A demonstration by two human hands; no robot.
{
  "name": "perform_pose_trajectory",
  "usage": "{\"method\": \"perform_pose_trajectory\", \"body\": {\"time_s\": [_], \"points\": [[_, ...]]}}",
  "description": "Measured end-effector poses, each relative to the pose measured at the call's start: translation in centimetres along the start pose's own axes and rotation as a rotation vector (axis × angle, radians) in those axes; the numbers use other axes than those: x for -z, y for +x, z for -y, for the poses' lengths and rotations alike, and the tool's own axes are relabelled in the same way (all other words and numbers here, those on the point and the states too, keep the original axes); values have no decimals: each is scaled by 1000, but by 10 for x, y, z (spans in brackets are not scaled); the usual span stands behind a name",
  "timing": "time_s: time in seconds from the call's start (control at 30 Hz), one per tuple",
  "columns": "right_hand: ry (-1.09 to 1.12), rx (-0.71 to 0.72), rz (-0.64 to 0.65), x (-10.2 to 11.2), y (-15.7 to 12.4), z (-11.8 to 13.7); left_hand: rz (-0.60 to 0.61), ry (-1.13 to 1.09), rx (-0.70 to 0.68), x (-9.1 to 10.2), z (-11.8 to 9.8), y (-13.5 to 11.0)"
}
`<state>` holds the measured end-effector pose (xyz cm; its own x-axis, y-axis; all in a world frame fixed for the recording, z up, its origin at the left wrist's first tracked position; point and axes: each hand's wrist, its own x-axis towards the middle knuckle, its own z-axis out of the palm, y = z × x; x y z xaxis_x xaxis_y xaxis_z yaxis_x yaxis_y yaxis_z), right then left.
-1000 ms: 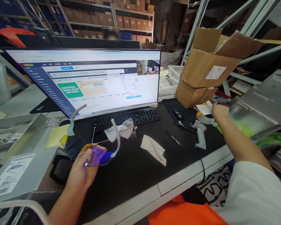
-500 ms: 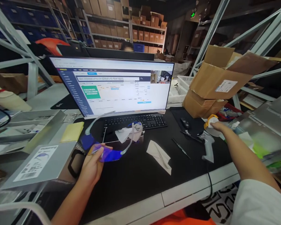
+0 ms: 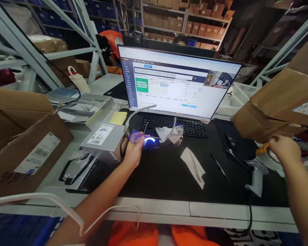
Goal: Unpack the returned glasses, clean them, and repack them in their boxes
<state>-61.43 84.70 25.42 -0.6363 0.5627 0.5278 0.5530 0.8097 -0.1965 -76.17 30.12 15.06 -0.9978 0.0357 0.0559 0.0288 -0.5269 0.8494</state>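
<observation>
My left hand (image 3: pixel 133 150) is closed on the front of a pair of wraparound glasses (image 3: pixel 152 142) with blue-violet lenses and clear grey temples. The glasses are held above the desk, temples pointing toward the monitor. Behind them lies a crumpled pale cloth (image 3: pixel 176 134); its contact with the near temple cannot be made out. A second beige cloth (image 3: pixel 193 166) lies flat on the black mat. At far right, my right hand (image 3: pixel 284 148) has its fingers curled beside an orange ring-shaped thing (image 3: pixel 262 149). What those fingers hold is hidden.
A lit monitor (image 3: pixel 177 82) stands behind a keyboard (image 3: pixel 195 129). On the right are a mouse (image 3: pixel 230 140), a tweezer-like tool (image 3: pixel 220 166), a barcode scanner (image 3: pixel 257 179) and cartons (image 3: pixel 279 95). A grey glasses box (image 3: pixel 105 141) and open carton (image 3: pixel 28 143) stand left.
The camera view has turned left, shifting the desk rightward in the picture. My left hand still holds the glasses. My right hand remains by the orange ring-shaped thing, its fingers now more hidden.
</observation>
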Motion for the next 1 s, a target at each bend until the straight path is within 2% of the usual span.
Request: {"method": "perform_pose_trajectory", "body": {"time_s": [0.03, 0.07, 0.2, 0.27, 0.33, 0.4, 0.47, 0.57, 0.67, 0.83, 0.87, 0.9, 1.0], "points": [[-18, -5, 88, -4, -5, 21, 32, -1, -7, 1, 2, 0], [32, 85, 148, -8, -13, 49, 65, 0, -12, 2, 5, -1], [374, 715, 255, -24, -66, 196, 165, 25, -32, 4, 10, -4], [459, 913, 303, -32, -88, 261, 207, 40, -35, 5, 11, -5], [514, 967, 324, -40, -97, 307, 253, 54, -34, 6, 11, -5], [610, 872, 342, -45, -91, 332, 291, 69, -34, 7, 10, -5], [751, 649, 303, -45, -77, 342, 309, 85, -42, 8, 10, -5], [972, 320, 120, -38, -54, 339, 338, 121, -53, 9, 9, -5], [1139, 175, -30, -30, -46, 324, 383, 176, -54, 10, 9, -6], [1212, 55, -218, -14, -61, 295, 430, 230, -77, 13, 13, -6], [1199, 63, -188, -11, -65, 292, 438, 239, -83, 13, 13, -6], [1181, 91, -102, -7, -69, 290, 445, 248, -90, 13, 13, -6], [1139, 223, 309, -2, -82, 293, 461, 249, -119, 12, 11, -9]]}}
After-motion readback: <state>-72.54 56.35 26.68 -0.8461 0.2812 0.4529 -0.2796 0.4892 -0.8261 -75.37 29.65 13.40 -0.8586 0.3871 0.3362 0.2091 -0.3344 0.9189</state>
